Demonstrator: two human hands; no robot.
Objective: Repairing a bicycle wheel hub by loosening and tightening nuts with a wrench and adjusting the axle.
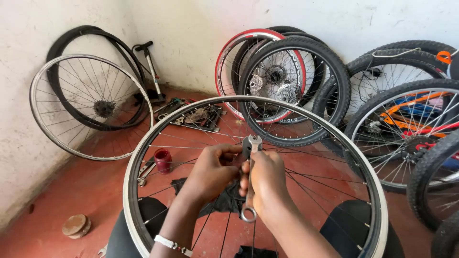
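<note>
1. Our left hand [213, 169] pinches the hub at the centre of the bare silver-rimmed spoked wheel [143, 157], steadying it upright between our knees.
2. Our right hand [267, 184] clenches the flat steel spanner [250, 179], head at the axle.

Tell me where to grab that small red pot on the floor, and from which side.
Take the red pot around its upper wall, coming straight down from above. It stands upright with a round body, so fingers can close on opposite sides. A low approach looks awkward: the wheel rim and its spokes cross in front of it, and tools lie close by on its left.
</note>
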